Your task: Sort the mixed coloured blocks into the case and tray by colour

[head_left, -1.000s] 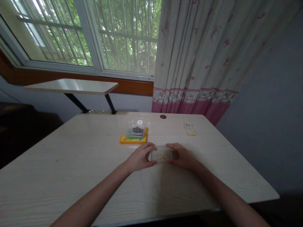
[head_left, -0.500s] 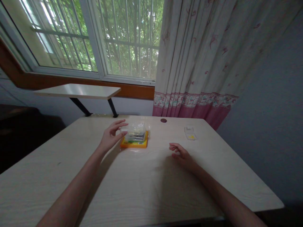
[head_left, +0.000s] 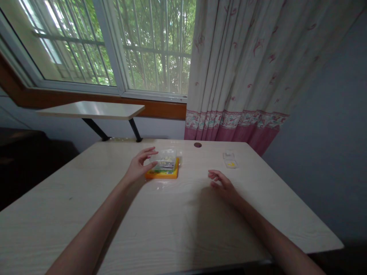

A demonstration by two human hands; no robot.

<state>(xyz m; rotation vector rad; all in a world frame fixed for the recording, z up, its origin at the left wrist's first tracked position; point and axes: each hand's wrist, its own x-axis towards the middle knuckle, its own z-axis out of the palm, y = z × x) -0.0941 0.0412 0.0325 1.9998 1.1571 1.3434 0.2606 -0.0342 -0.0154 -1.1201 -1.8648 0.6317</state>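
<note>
My left hand (head_left: 139,166) reaches to the far middle of the table, thumb and fingertips pinching the left end of a clear plastic box (head_left: 165,156). That box sits on top of another clear box, and both rest on a flat orange box (head_left: 162,175). My right hand (head_left: 222,183) rests on the wooden table (head_left: 177,221) to the right with its fingers loosely apart and nothing in it. A small clear box with something yellow inside (head_left: 230,161) lies beyond my right hand.
A round cable hole (head_left: 197,145) is near the table's far edge. Behind the table a narrow shelf (head_left: 91,110) on black brackets juts from the wall under the barred window. A pink-hemmed curtain (head_left: 235,76) hangs at the right.
Both hands held a clear box with yellow bits at the table's middle. My left hand carried it to the stack on the orange box and lowered it; my right hand let go.
</note>
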